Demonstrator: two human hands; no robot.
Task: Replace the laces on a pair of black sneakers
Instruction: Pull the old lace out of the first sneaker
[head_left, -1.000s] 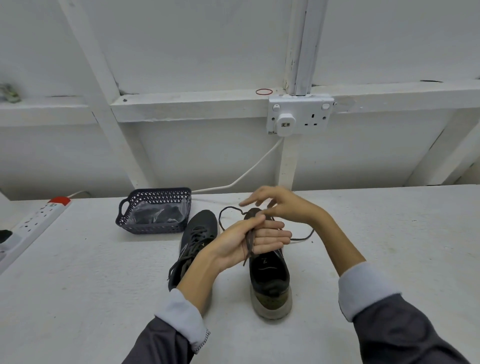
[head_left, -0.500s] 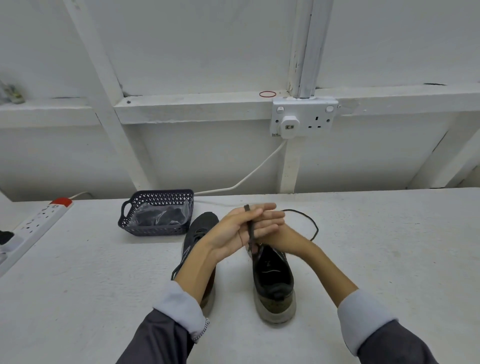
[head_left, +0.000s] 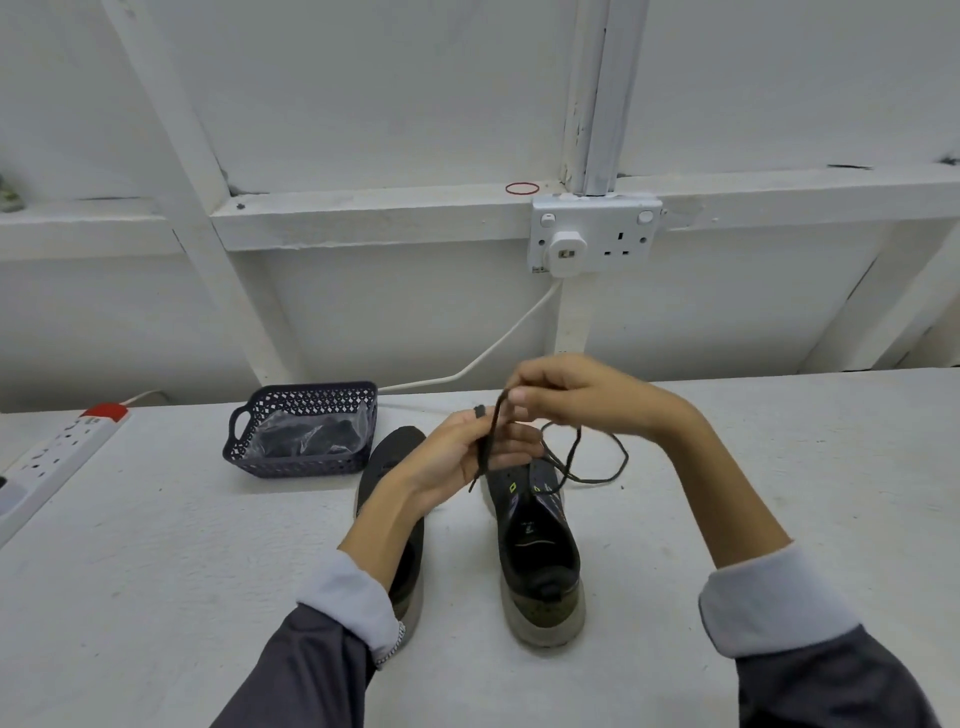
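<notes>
- White-painted surface below a panelled wall carries both black sneakers, heels toward the person, with a dark plastic basket behind them.
- The right sneaker stands with its tongue open and no lace crossing it, so I judge it unlaced.
- The left sneaker is mostly hidden by the forearm, and its lacing cannot be told.
- The dark lace hangs between both hands above the right sneaker's toe, its slack looped on the surface beside it.
- The left grip has its fingers curled round the lace, one end dangling below.
- The right grip, slightly higher, pinches the same lace between thumb and fingertips.
- Whether this lace is the old or the new one is unclear. Threading of both sneakers looks not yet done.
</notes>
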